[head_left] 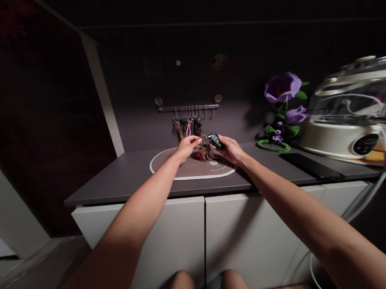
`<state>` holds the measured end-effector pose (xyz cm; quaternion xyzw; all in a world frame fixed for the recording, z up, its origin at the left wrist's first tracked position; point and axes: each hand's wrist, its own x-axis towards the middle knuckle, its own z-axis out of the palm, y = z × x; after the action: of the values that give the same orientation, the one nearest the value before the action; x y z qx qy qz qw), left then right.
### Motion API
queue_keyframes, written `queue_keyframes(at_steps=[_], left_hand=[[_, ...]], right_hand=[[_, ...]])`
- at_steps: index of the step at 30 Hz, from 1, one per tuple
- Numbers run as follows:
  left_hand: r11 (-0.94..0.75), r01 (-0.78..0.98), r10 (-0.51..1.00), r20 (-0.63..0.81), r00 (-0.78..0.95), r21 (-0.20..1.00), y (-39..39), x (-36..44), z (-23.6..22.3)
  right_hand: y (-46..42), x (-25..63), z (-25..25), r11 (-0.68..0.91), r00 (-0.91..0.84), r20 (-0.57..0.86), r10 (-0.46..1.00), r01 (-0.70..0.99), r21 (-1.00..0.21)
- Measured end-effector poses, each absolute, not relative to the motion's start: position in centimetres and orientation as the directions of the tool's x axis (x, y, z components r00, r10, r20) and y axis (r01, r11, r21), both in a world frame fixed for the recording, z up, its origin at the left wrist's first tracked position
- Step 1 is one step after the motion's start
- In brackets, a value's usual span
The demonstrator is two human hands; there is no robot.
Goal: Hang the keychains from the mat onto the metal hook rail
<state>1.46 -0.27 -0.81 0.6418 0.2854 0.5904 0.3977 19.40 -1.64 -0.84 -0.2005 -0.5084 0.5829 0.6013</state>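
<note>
Both my arms reach out over a dark grey countertop (123, 177). My left hand (187, 146) pinches the ring end of a bunch of keys (205, 151) that hangs between the two hands. My right hand (231, 150) is closed round a black car key fob (216, 140) joined to the same bunch. The hands are held just above an oval grey mat (194, 170) with a white rim. Behind them, on the wall, a rail with hooks (188, 107) carries several more keys and key tags (188, 127).
A purple crocheted flower (283, 89) with a green ring base stands right of the mat. A black phone (312, 166) lies flat near the counter's front edge. A white appliance with a clear lid (351, 113) fills the right end. White cabinet doors (185, 232) sit below.
</note>
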Motion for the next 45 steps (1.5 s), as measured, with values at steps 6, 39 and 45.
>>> queue_keyframes(at_steps=[6, 39, 45], left_hand=[[-0.47, -0.231, 0.851, 0.507, 0.137, 0.852, 0.4, 1.3, -0.8], [-0.267, -0.526, 0.918, 0.379, 0.115, 0.807, -0.8, 1.3, 0.6], [-0.298, -0.532, 0.915, 0.396, 0.077, 0.792, -0.2, 1.2, 0.4]], right_hand=[[-1.6, 19.2, -0.9, 0.24, -0.218, 0.378, 0.9, -0.476, -0.846], [-2.0, 16.2, -0.5, 0.669, -0.169, 0.649, 0.742, 0.116, -0.734], [-1.0, 14.3, -0.4, 0.678, -0.096, 0.671, 0.735, 0.073, -0.732]])
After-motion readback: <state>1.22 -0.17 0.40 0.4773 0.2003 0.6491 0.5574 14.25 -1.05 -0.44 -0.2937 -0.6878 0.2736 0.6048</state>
